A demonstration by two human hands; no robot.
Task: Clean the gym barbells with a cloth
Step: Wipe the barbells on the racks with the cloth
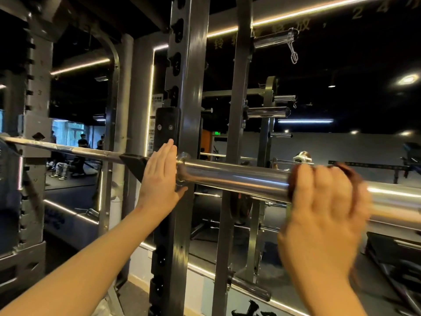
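Both hands busy: my left hand (159, 179) flat, fingers straight, against barbell (237, 179) collar; right hand (319, 201) curled, gripping cloth (353, 179) round sleeve.

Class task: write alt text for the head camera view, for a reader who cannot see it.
A person's right hand grips a dark red cloth around a chrome barbell sleeve that rests on a gym rack. The left hand, fingers straight, lies flat against the sleeve's inner collar. The gym behind is dim.
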